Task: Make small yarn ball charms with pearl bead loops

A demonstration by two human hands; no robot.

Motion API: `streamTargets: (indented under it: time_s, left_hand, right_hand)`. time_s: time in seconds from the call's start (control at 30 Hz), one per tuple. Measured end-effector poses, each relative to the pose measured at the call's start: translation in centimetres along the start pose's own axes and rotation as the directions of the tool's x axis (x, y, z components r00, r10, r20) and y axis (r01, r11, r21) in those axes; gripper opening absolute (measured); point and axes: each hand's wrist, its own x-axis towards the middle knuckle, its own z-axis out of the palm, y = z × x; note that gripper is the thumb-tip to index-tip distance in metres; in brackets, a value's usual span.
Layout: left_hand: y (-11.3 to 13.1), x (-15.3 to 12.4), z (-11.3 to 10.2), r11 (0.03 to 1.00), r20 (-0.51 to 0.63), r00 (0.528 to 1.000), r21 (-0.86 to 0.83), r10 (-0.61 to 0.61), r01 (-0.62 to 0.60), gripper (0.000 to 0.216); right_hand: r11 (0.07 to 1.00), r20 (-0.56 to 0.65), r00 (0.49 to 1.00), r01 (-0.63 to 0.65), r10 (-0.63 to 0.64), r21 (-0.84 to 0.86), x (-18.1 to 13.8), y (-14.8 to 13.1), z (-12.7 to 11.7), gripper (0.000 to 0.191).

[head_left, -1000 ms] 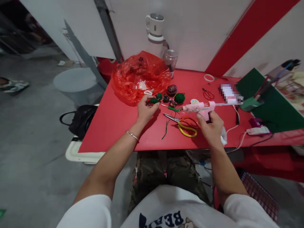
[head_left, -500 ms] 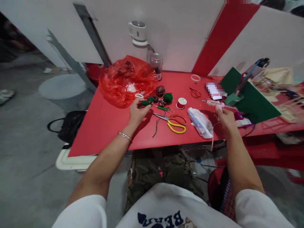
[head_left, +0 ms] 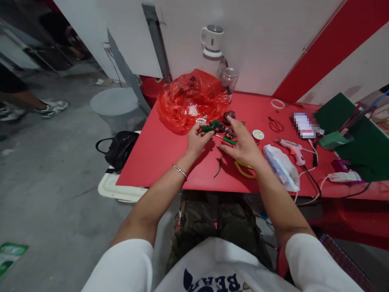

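Note:
My left hand (head_left: 197,141) pinches a small green and multicoloured yarn piece (head_left: 209,128) above the red table. Facing it, my right hand (head_left: 245,142) is open, thumb and fingers apart, with nothing visible between them. Under and beside it lie a green-handled tool with a thin metal shaft (head_left: 230,141) and scissors, mostly covered, whose yellow handle (head_left: 244,170) shows. A dark multicoloured yarn ball (head_left: 227,117) sits just behind the fingers. The pink glue gun (head_left: 293,151) rests on the table to the right, apart from my hands.
A red plastic bag (head_left: 190,91) with white beads (head_left: 192,110) stands behind my left hand, a clear jar (head_left: 229,81) beside it. Rightward are a thread spool (head_left: 258,134), a white plastic packet (head_left: 281,166), small red-handled snips (head_left: 276,125), a phone (head_left: 304,125) and a green board (head_left: 355,150).
My right hand has let go of the glue gun, now on the table, and moved left beside my left hand. The view has shifted; my left hand still holds the yarn piece.

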Motion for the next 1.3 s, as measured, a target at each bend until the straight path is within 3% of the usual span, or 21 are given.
streamTargets:
  time_s: [0.13,0.27,0.43,0.7,0.9,1.03,1.17,1.3]
  left_hand:
    - [0.4,0.2,-0.2,0.996,-0.009,0.999,-0.081,-0.046,0.045,0.046]
    - [0.2,0.3,-0.2,0.991,0.034,0.997,-0.118,-0.063,0.066,0.041]
    - [-0.2,0.1,0.1,0.985,0.063,0.996,-0.155,-0.070,0.079,0.036]
    - [-0.1,0.1,-0.3,0.992,0.112,0.991,-0.100,-0.071,0.083,0.032]
    - [1.3,-0.1,-0.5,1.000,0.062,0.998,-0.002,0.031,-0.031,0.014]
    - [0.8,0.6,-0.9,0.998,-0.011,0.998,0.007,0.063,-0.063,0.017]
    - [-0.1,1.1,-1.3,0.986,-0.010,0.999,0.155,-0.053,0.054,0.034]
    - [-0.4,0.9,-1.0,0.979,0.123,0.972,0.062,-0.199,0.193,0.030]
  right_hand:
    - [0.999,-0.041,0.999,-0.009,0.011,0.053,2.5,-0.8,5.6,0.103]
    - [0.984,-0.150,0.981,-0.103,0.125,0.148,2.5,-0.2,7.3,0.099]
    - [0.960,-0.242,0.950,-0.136,0.196,0.245,2.1,-0.3,7.5,0.095]
    - [0.895,-0.208,0.928,-0.212,0.311,0.392,1.8,0.7,7.5,0.097]
    - [0.641,-0.065,0.867,-0.313,0.495,0.701,2.2,1.6,7.2,0.094]
    - [0.474,0.076,0.834,-0.383,0.547,0.793,2.2,0.9,6.7,0.092]
    - [0.436,0.102,0.820,-0.399,0.563,0.807,2.2,0.3,6.3,0.093]
    - [0.402,0.133,0.800,-0.428,0.585,0.809,2.2,0.1,6.1,0.093]
